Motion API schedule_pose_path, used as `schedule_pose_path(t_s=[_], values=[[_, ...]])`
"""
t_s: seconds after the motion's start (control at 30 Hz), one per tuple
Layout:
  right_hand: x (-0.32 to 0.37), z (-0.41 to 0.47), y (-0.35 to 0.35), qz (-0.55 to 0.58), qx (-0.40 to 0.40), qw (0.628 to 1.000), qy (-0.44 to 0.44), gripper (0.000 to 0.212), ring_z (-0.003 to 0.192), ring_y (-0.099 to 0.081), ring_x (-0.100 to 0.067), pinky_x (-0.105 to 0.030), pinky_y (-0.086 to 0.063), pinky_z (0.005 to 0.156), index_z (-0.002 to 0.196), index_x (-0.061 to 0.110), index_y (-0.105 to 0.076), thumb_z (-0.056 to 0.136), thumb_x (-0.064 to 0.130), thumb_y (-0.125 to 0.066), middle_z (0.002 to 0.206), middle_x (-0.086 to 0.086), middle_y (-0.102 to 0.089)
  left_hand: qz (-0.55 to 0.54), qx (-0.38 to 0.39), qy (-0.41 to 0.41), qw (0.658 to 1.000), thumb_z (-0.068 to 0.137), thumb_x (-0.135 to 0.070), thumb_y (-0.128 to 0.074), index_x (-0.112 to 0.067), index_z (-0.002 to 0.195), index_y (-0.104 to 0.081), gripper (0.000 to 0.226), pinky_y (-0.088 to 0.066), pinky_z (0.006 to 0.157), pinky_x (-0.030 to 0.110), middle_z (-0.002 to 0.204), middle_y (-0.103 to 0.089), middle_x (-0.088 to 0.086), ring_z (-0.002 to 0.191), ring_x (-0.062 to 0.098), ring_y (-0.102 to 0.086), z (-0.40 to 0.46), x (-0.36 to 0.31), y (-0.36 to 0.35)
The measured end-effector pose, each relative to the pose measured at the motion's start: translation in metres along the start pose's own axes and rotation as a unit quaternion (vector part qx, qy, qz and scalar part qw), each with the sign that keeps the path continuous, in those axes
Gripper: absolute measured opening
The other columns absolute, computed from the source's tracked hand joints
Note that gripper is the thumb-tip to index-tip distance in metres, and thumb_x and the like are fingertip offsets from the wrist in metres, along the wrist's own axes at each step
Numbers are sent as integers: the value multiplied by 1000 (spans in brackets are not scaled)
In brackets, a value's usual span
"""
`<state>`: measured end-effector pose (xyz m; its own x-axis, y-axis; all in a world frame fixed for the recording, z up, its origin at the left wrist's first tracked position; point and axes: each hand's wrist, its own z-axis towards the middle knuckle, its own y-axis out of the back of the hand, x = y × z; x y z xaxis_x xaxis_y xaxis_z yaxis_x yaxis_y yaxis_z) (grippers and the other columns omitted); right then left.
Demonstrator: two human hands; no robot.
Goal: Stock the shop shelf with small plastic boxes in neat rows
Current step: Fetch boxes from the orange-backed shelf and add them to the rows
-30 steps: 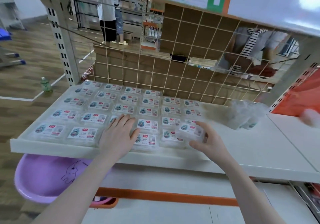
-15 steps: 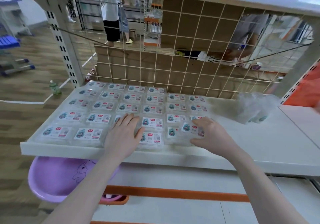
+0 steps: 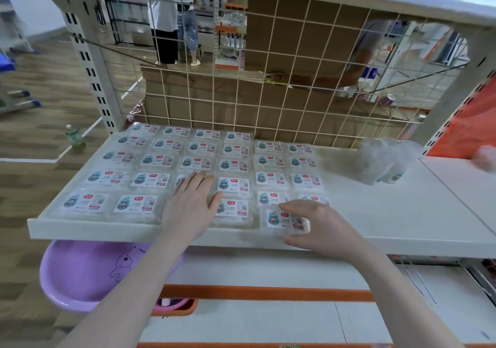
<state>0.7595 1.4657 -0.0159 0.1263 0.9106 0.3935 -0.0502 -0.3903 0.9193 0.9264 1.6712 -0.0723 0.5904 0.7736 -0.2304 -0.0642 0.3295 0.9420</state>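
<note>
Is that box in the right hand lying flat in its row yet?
No. The box sits tilted at the shelf front, pinched by the right hand.

Each small plastic box [image 3: 233,185] on the white shelf [image 3: 375,213] bears a white label with a cartoon figure, a red tag, a QR code and a red barcode; the print is too small and blurred to read, so no words or numbers are legible

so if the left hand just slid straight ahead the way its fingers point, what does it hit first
Probably the labelled box in the next row back, right beyond the fingertips of the left hand, which lies flat on the rows. Further on stands the wire grid. Depth is uncertain.
</note>
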Motion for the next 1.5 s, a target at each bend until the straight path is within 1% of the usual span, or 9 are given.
schedule_pose_path(t_s=[0.6, 0.73, 0.8, 0.87, 1.1, 1.17, 1.27, 1.4, 1.5], values=[[-2, 22, -10, -30, -4, 1000, -9, 63, 129, -41, -7, -14, -27, 100, 137, 27, -46, 80, 35, -71, 145, 12, -40, 6, 7, 0, 1000, 97, -47, -25, -22, 142, -36, 53, -15, 115, 32, 152, -31, -2, 142, 17, -23, 0, 1, 0], [-5, 17, -18, -72, -3, 997, 16, 57, 136, -31, -8, -12, -13, 105, 141, 28, -40, 89, 41, -58, 151, 12, -29, 7, 8, 1, 1000, 97, -47, -25, -22, 142, -36, 53, -15, 115, 32, 152, -31, -2, 142, 17, -22, 0, 0, 0], [-6, 14, -24, -89, -19, 995, 32, 50, 138, -28, -10, -4, 1, 102, 141, 24, -39, 95, 36, -50, 151, 9, -28, 8, 11, 1, 1000, 97, -47, -24, -22, 142, -36, 53, -15, 115, 32, 152, -30, -2, 142, 17, -22, 0, 0, 0], [-5, 11, -29, -89, -43, 994, 37, 45, 138, -29, -13, -2, 4, 99, 140, 20, -42, 97, 30, -48, 150, 6, -32, 9, 13, 2, 1000, 97, -47, -23, -22, 142, -35, 53, -14, 115, 32, 153, -30, -2, 142, 17, -22, 0, 0, 0], [1, 6, -39, -83, -81, 993, 7, 42, 137, -32, -16, -19, -13, 110, 138, 19, -44, 97, 29, -47, 148, 0, -37, 1, 23, -4, 1000, 98, -44, -26, -20, 141, -37, 50, -16, 115, 32, 151, -31, -1, 141, 18, -22, 1, -1, 5], [6, 1, -39, -79, -104, 991, -13, 38, 130, -41, -23, -24, -24, 107, 133, 14, -51, 96, 26, -50, 142, -5, -45, -11, 33, -9, 999, 99, -42, -28, -18, 140, -37, 48, -14, 115, 33, 152, -30, 0, 142, 19, -21, 3, -2, 7], [9, -11, -40, -61, -171, 982, -47, 28, 111, -55, -32, -27, -35, 91, 118, 4, -62, 92, 15, -57, 121, -11, -61, -24, 41, -18, 999, 100, -38, -30, -15, 138, -40, 45, -14, 115, 36, 150, -32, 2, 141, 21, -21, 4, -2, 11], [3, -31, -42, -56, -211, 968, -126, 30, 117, -53, -30, -36, -39, 97, 120, 1, -60, 93, 14, -56, 124, -12, -59, -31, 39, -36, 998, 100, -36, -29, -13, 139, -39, 46, -14, 115, 37, 149, -33, 5, 141, 22, -20, 1, -6, 13], [-5, -49, -42, -54, -223, 955, -185, 31, 118, -51, -28, -36, -41, 93, 123, 4, -57, 95, 18, -50, 126, -9, -58, -40, 38, -50, 997, 100, -37, -31, -12, 142, -35, 49, -10, 116, 36, 151, -29, 6, 142, 23, -17, -4, -14, 13]])
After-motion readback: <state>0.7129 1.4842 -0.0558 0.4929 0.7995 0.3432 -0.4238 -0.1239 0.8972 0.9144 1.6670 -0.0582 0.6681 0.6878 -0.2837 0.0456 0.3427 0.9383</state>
